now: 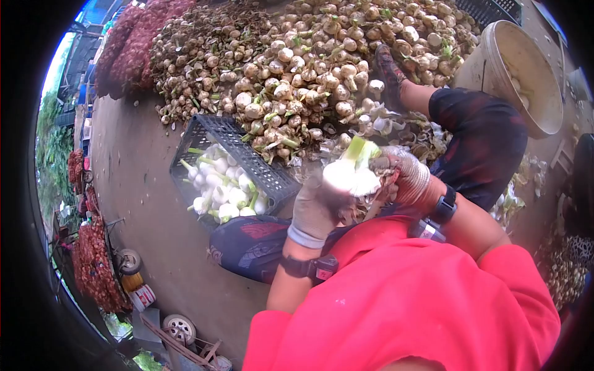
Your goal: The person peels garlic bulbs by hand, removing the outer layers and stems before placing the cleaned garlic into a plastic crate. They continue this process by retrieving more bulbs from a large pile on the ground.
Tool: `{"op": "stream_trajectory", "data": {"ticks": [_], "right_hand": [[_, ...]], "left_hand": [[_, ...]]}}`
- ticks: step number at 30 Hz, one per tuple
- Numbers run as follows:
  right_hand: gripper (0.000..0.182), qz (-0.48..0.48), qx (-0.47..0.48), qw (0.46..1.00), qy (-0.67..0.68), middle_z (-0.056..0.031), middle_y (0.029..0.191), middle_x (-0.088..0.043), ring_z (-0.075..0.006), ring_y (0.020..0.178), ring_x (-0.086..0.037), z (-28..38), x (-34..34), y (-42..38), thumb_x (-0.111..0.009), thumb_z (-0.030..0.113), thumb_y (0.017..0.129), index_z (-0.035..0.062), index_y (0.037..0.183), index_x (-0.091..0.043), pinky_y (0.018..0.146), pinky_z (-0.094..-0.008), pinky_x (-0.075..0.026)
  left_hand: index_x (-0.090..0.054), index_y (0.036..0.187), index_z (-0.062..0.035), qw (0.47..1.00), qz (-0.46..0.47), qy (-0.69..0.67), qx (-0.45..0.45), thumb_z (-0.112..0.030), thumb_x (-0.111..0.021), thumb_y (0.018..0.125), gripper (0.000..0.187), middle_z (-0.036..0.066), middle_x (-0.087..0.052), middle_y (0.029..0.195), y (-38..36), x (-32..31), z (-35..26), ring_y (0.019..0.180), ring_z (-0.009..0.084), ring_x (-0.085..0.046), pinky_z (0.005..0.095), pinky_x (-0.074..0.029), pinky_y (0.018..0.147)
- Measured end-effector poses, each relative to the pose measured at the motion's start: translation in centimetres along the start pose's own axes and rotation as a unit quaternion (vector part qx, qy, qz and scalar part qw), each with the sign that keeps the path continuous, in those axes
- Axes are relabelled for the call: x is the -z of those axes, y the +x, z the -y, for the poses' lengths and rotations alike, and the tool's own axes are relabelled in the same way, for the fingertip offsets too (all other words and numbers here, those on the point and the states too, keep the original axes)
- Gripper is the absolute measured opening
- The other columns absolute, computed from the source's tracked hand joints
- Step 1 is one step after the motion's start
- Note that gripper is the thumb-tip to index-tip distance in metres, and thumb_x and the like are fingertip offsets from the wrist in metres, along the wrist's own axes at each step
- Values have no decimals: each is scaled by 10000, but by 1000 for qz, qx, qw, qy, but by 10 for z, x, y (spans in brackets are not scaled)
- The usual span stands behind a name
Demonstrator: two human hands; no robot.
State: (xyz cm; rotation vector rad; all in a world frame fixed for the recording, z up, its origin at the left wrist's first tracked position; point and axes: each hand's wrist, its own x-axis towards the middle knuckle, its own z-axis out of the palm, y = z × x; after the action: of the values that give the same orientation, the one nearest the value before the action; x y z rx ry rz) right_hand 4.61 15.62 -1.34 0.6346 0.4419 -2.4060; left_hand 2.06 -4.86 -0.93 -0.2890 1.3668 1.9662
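Note:
A white garlic bulb [349,176] with a cut green stem is held up in front of my chest, its outer layer pale and clean. My left hand [317,210], in a dirty whitish glove, is closed around the bulb's left side. My right hand [409,176], gloved too, pinches brownish skin [387,179] on the bulb's right side; its fingertips are partly hidden. To the left of my knee, a black plastic crate [247,157] lies tilted and contains several clean white bulbs [226,185] with short green stems.
A big heap of unpeeled bulbs [297,68] spreads ahead, with loose peeled skins [383,123] near my foot. A whitish bucket [489,62] stands tipped at right. Red mesh sacks [133,43] are at the far left, and a wheeled cart [182,331] is at lower left.

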Motion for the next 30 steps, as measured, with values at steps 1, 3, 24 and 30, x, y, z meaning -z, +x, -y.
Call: {"op": "stream_trajectory", "data": {"ticks": [1,3,24,30], "right_hand": [[204,-66,15,998,-17,-8,615,-565,-54,429,-461,2,-1,-2,-622,142,846,-13,977,-597,374,-184,-298],[133,-152,84,912,-372,-33,589,-584,-109,452,-517,5,-11,-2,-559,117,870,37,942,-638,413,-237,-394],[243,-89,159,462,-868,-212,733,-640,-383,703,-640,-5,-25,45,-603,257,793,20,840,-636,634,-471,-507],[169,-79,94,428,-896,-211,741,-654,-369,699,-656,-13,-21,64,-596,167,751,24,807,-666,604,-458,-517]], "left_hand": [[-517,1191,-43,981,4,-175,85,-356,-461,939,406,121,-611,940,-2,-10,-11,722,165,-586,251,-466,587],[-565,1080,-2,861,-159,409,-258,-147,-554,892,237,83,-629,963,4,8,0,757,130,-613,253,-504,641],[-583,955,-7,788,-124,504,-330,-17,-603,799,157,101,-621,853,13,10,9,723,210,-592,300,-486,673],[-593,906,-57,708,-84,596,-370,-68,-629,753,157,135,-600,792,19,19,15,711,335,-603,405,-487,629]]}}
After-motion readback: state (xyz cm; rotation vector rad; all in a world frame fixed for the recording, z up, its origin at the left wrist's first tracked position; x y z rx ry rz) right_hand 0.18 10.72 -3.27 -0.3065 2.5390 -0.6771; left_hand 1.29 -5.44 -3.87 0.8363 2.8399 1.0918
